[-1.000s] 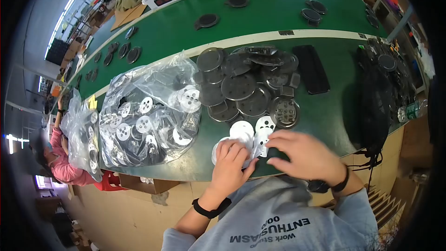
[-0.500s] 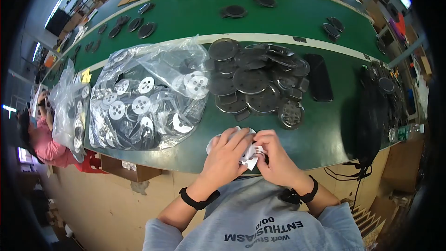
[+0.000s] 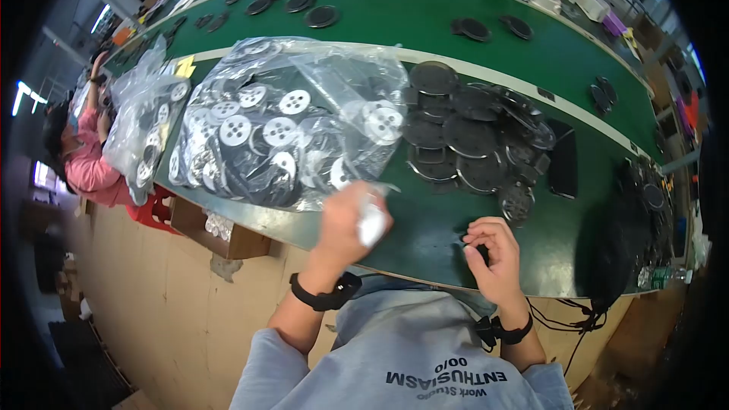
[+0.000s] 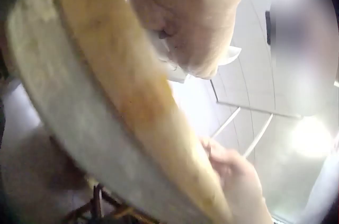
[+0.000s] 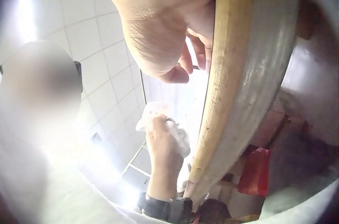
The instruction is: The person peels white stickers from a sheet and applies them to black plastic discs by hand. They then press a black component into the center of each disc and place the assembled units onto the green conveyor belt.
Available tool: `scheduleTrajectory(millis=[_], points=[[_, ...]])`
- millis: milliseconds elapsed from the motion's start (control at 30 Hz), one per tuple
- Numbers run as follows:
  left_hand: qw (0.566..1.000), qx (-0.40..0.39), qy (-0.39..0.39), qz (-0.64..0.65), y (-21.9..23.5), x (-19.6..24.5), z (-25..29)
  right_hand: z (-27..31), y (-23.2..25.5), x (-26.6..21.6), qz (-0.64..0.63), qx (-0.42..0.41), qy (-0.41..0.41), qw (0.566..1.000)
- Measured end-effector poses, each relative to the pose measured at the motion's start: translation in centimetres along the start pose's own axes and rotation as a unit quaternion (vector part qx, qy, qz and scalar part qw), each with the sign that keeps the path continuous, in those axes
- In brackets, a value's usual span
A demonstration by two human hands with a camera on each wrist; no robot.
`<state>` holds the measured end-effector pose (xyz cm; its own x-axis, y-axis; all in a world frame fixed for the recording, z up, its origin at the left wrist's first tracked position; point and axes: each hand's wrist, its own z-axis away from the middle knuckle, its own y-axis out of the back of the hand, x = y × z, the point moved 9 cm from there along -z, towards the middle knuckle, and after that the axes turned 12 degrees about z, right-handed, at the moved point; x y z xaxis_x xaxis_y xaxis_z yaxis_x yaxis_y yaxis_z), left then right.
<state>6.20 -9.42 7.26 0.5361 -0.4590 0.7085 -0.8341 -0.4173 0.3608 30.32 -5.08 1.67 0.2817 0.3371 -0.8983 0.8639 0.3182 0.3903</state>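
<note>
My left hand [image 3: 351, 219] is raised just above the green table [image 3: 425, 23] near its front edge. It grips a small stack of white discs [image 3: 372, 222], which also show under its fingers in the left wrist view, white discs [image 4: 170, 69]. The right wrist view shows that left hand [image 5: 165, 138] from below. My right hand [image 3: 490, 252] hovers over the table edge to the right, thumb and fingers curled together. Whether they pinch something small is unclear. A clear bag of white perforated discs [image 3: 281, 125] lies just beyond the left hand.
A pile of dark metal discs [image 3: 471, 125] lies behind the right hand, with a black flat slab [image 3: 563, 161] and a black bag [image 3: 634, 220] to the right. A second clear bag [image 3: 148, 133] sits far left beside a person in pink [image 3: 80, 163]. More dark discs dot the far belt.
The hands have come apart. The left hand carried the white discs leftward toward the clear bag; the right hand stayed near the table edge without them. The view swung left.
</note>
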Motion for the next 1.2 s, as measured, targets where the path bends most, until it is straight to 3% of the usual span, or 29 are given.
scheduleTrajectory(millis=[67, 133, 200, 233, 300, 333, 367, 400, 433, 500, 533, 567, 600, 633, 667, 700, 767, 867, 967, 1033, 1067, 1100, 1200], points=[[0.982, 0.131, -0.021, -0.132, 5.9, -0.8, 0.6, -0.2, -0.2, -0.1, 0.010, 0.003, -0.021, 1.000], [0.960, 0.268, 0.007, -0.080, 13.0, -1.8, 1.1, -0.2, -0.2, -0.2, 0.063, -0.005, 0.007, 0.998], [0.908, 0.417, 0.000, -0.044, 21.5, -2.0, 3.9, 0.2, -0.3, 0.5, 0.043, -0.003, -0.030, 0.999], [0.878, 0.460, -0.050, -0.122, 25.5, -0.8, 5.4, 0.5, -0.6, 0.9, -0.010, -0.012, -0.045, 0.999], [0.805, 0.515, -0.045, -0.289, 34.2, -2.0, 11.5, 0.8, -0.7, 1.6, 0.017, -0.008, -0.083, 0.996], [0.765, 0.643, -0.027, -0.002, 37.2, -3.9, 14.1, 0.9, -0.6, 2.5, 0.040, -0.029, -0.064, 0.997], [0.751, 0.651, -0.066, 0.084, 41.6, -7.7, 17.9, 0.5, -0.9, 0.7, 0.078, 0.030, -0.019, 0.996], [0.744, 0.657, -0.045, 0.116, 43.9, -10.7, 20.7, 0.7, -0.6, 2.4, 0.092, -0.043, -0.023, 0.995], [0.736, 0.660, -0.019, 0.152, 45.9, -14.2, 23.3, 0.8, -0.9, 2.3, 0.099, -0.053, -0.037, 0.993], [0.659, 0.739, 0.043, 0.134, 49.3, -23.3, 29.2, 0.6, -1.1, 1.3, 0.130, -0.023, -0.034, 0.991], [0.647, 0.745, 0.088, 0.140, 50.2, -28.5, 31.9, 1.1, -0.6, 2.5, 0.114, -0.066, 0.015, 0.991], [0.682, 0.716, 0.100, 0.111, 51.1, -33.6, 34.3, 1.6, 2.0, 6.0, 0.097, -0.109, 0.064, 0.987], [0.677, 0.705, 0.135, 0.163, 51.2, -40.4, 37.7, 2.6, 5.5, 12.8, -0.042, -0.226, 0.213, 0.950], [0.643, 0.707, 0.280, 0.092, 49.2, -42.9, 40.1, 2.5, 5.5, 11.1, 0.059, -0.170, 0.176, 0.968], [0.678, 0.647, 0.348, 0.029, 48.1, -44.7, 41.9, 2.2, 3.7, 8.0, 0.136, -0.106, 0.105, 0.979], [0.588, 0.628, 0.510, -0.031, 46.3, -45.2, 45.0, 1.8, 2.6, 6.0, 0.177, -0.067, 0.063, 0.980], [0.548, 0.614, 0.568, 0.001, 43.1, -48.0, 48.2, 1.3, 1.8, 4.3, 0.213, -0.042, 0.031, 0.976], [0.592, 0.621, 0.512, 0.027, 41.5, -50.9, 48.4, 0.8, 1.1, 2.8, 0.246, -0.021, 0.012, 0.969], [0.669, 0.531, 0.504, -0.130, 41.2, -52.2, 49.1, 0.4, 0.4, 2.3, 0.263, -0.029, 0.012, 0.964], [0.700, 0.527, 0.456, -0.155, 39.1, -48.6, 46.5, 0.2, 0.3, 2.4, 0.261, -0.047, 0.034, 0.964], [0.691, 0.499, 0.488, -0.187, 37.9, -45.6, 44.5, 0.0, 0.3, 2.6, 0.260, -0.058, 0.049, 0.963], [0.733, 0.507, 0.413, -0.188, 36.4, -45.3, 44.8, -0.3, 0.3, 2.8, 0.257, -0.069, 0.066, 0.962], [0.778, 0.499, 0.358, -0.132, 31.3, -40.0, 42.6, 0.0, 0.7, 3.2, 0.253, -0.110, 0.144, 0.950]])
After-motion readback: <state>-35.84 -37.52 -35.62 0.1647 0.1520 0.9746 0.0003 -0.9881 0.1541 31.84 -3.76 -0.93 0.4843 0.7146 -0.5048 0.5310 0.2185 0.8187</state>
